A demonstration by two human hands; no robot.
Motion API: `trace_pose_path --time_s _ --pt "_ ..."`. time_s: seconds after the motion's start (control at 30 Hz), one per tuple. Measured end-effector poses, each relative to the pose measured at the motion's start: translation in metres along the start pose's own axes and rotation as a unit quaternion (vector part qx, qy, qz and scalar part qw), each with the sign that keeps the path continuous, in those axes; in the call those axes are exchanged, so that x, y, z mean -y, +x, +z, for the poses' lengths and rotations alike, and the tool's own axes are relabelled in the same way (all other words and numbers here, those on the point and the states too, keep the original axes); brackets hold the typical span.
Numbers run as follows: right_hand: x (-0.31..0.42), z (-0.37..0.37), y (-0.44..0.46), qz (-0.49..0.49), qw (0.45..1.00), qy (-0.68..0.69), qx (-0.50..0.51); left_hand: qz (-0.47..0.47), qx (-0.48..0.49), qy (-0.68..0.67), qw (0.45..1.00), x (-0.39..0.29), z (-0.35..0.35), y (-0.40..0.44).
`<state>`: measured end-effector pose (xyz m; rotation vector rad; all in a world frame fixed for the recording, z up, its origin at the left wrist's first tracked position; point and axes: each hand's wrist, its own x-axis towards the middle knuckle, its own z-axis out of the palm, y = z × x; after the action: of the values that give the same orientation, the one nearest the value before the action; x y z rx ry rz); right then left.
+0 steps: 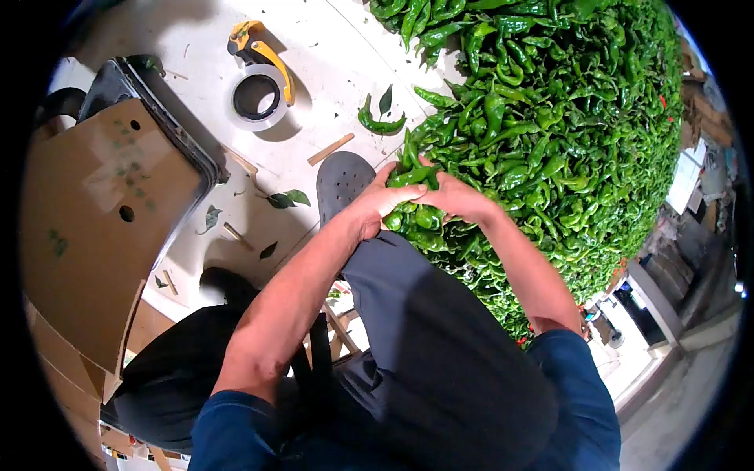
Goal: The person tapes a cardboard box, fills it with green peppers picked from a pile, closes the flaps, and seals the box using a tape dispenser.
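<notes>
A large heap of green peppers (542,133) fills the right side of the head view. At its near left edge my left hand (382,198) and my right hand (457,196) come together around a small bunch of green peppers (410,176). The fingers of both hands are curled about the bunch, and the thumbs lie close to each other on the near side. Some fingertips are hidden behind the peppers. One loose pepper (382,123) rests on the pale floor just beyond my hands.
A tape dispenser (255,96) with a yellow handle sits on the floor. To the left stands a cardboard box (102,212) beside a dark-rimmed container (169,118). Fallen leaves (287,199) and a small stick (331,149) lie near my grey clog (342,182).
</notes>
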<state>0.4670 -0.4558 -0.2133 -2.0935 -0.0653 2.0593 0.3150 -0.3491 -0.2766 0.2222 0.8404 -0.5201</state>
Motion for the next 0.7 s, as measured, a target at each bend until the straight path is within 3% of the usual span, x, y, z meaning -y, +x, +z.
trace_pose_path --time_s 0.07,0.13,0.23,0.33,0.4,0.47,0.5,0.53,0.6,0.67,0.7 --pt "0.004 0.010 -0.003 -0.037 0.999 -0.003 0.016 -0.001 0.036 -0.016 0.999 -0.003 -0.004 -0.002" --pt "-0.025 0.023 0.020 -0.145 0.987 -0.022 -0.057 0.003 0.044 -0.023 0.999 -0.001 -0.005 -0.003" --pt "-0.036 0.036 0.007 -0.198 0.957 -0.131 -0.168 0.027 0.052 0.006 0.998 0.000 -0.002 -0.009" --pt "-0.028 0.049 -0.025 -0.150 0.968 -0.057 -0.195 0.004 0.077 0.049 0.996 -0.011 0.016 -0.033" --pt "-0.030 0.050 -0.038 -0.173 0.954 -0.071 -0.233 -0.007 0.075 0.149 0.986 -0.029 0.034 -0.058" --pt "-0.030 0.046 -0.058 -0.193 0.943 -0.069 -0.261 0.013 0.090 0.157 0.983 -0.028 0.045 -0.062" --pt "-0.015 0.043 -0.075 -0.125 0.942 -0.106 -0.292 0.023 0.100 0.161 0.982 -0.028 0.051 -0.062" --pt "-0.011 0.038 -0.084 -0.169 0.934 -0.091 -0.302 0.008 0.088 0.200 0.976 -0.032 0.057 -0.062" --pt "0.013 0.022 -0.124 -0.124 0.933 -0.134 -0.309 0.020 0.119 0.188 0.975 -0.042 0.080 -0.074" --pt "0.034 0.012 -0.165 -0.212 0.898 -0.189 -0.335 0.064 0.149 0.172 0.972 -0.057 0.111 -0.109" --pt "0.045 0.006 -0.183 -0.194 0.890 -0.221 -0.347 0.092 0.180 0.153 0.967 -0.059 0.119 -0.116"
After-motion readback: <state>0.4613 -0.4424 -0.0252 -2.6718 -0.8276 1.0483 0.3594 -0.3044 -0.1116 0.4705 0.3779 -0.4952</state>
